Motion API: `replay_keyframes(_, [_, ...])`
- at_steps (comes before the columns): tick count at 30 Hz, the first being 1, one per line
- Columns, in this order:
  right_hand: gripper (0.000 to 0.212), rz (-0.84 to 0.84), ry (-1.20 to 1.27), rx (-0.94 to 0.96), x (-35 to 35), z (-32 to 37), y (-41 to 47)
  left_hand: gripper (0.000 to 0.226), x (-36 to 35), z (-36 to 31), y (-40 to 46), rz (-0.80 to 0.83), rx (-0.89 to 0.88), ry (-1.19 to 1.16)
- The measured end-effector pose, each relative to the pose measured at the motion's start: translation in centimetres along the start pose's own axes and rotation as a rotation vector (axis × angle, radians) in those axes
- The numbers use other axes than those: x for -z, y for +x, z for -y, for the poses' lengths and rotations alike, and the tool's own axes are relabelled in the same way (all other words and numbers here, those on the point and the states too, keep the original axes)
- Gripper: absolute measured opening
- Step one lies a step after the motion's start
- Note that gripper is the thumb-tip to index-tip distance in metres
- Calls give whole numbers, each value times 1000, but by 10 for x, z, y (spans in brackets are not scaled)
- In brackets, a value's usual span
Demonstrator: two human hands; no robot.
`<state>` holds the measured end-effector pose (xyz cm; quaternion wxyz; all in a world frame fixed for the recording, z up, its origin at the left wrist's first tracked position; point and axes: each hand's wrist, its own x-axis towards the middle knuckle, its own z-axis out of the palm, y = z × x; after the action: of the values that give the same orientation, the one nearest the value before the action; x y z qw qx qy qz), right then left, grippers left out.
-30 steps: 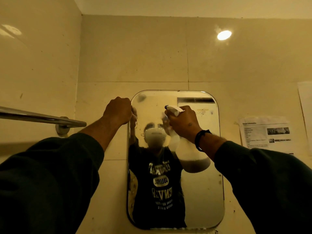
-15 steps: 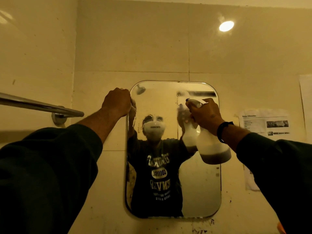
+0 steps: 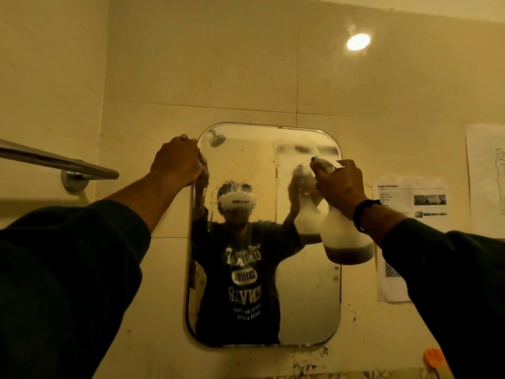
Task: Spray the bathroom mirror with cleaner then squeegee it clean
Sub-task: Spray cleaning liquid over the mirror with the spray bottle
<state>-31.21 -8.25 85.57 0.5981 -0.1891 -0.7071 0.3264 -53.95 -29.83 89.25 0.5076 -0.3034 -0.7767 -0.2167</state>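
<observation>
Left hand (image 3: 177, 162) grips the mirror (image 3: 308, 296) edge; right hand (image 3: 338, 187) clamps the spray bottle (image 3: 345, 242) (nozzle toward glass).

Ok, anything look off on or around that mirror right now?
Nothing broken. The mirror hangs slightly askew, fogged with spray top right, with dark specks on the wall beneath. The left hand grips its top left edge; the right hand holds the bottle.

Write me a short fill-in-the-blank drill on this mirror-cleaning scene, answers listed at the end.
1. The right hand holds a spray ____.
2. The left hand grips the mirror's upper ____ corner.
3. A metal towel ____ is fixed to the wall left of the mirror.
4. Printed ____ hang on the wall right of the mirror.

Answers: bottle; left; bar; papers
</observation>
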Motion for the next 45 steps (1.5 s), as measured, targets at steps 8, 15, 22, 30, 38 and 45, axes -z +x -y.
replay_keyframes(8, [32,-105,20,28,17,-14,1,25,-8,3,0,-35,-9,16])
replay_keyframes(15, [35,-79,-100,0,26,-29,-3,25,-7,2,2,-21,-1,38])
replay_keyframes(22, [38,10,-5,22,29,-35,-6,27,-8,2,1,-19,7,39])
replay_keyframes(30, [39,73,16,57,14,-22,-14,31,-5,3,2,-8,-1,40])
replay_keyframes(38, [37,32,103,22,2,-15,-16,27,-8,4,1,-17,-2,13])
replay_keyframes(45, [26,130,127,79,-11,-12,-25,27,-7,3,1,-9,-5,25])
